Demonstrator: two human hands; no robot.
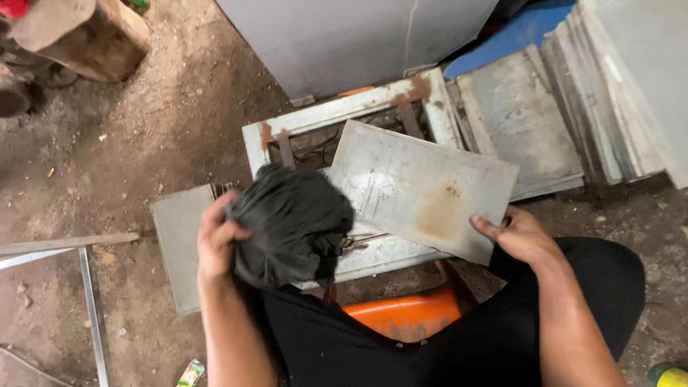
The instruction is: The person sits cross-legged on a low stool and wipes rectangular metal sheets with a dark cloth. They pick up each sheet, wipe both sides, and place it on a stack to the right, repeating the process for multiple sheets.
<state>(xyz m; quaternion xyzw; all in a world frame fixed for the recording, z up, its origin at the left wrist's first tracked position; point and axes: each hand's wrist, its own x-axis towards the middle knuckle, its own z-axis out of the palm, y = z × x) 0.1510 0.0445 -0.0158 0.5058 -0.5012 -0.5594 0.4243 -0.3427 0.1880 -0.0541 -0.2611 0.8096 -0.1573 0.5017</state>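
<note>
My left hand grips a crumpled dark grey rag and holds it against the left end of a rectangular grey metal sheet. A brown rust stain marks that sheet near its lower right. My right hand holds the sheet by its lower right corner, thumb on top. The sheet is tilted above a white-painted metal frame with rusty cross bars. My black-clad legs fill the bottom of the view.
A stack of similar grey sheets leans at the right, with one flat sheet beside it. Another grey plate lies on the dirt floor at left. Metal bars, a wooden block, a grey cabinet and an orange object surround me.
</note>
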